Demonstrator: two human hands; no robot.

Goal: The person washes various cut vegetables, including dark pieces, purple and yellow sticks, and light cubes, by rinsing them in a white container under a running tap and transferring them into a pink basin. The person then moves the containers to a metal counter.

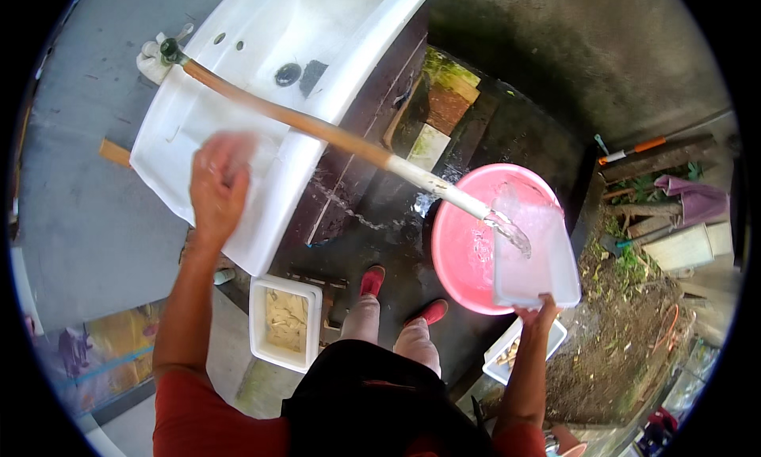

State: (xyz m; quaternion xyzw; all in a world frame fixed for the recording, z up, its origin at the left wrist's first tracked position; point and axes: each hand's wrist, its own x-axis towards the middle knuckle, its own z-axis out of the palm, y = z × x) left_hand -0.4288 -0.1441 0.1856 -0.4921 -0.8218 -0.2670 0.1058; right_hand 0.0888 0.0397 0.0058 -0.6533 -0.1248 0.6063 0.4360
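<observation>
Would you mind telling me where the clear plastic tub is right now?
In the head view it is on the person's right, the clear plastic tub held by the right hand over the pink basin, under the hose outlet.

A single head-worn fisheye view looked steeply down from above the person's own body, so the legs and red shoes point(372, 281) sat near the lower middle. The forearms entered from the lower edge. It faced a white sink point(261, 68) at upper left and a pink basin point(460, 259) at right, both close, with straight edges bending toward the dark round rim.
</observation>
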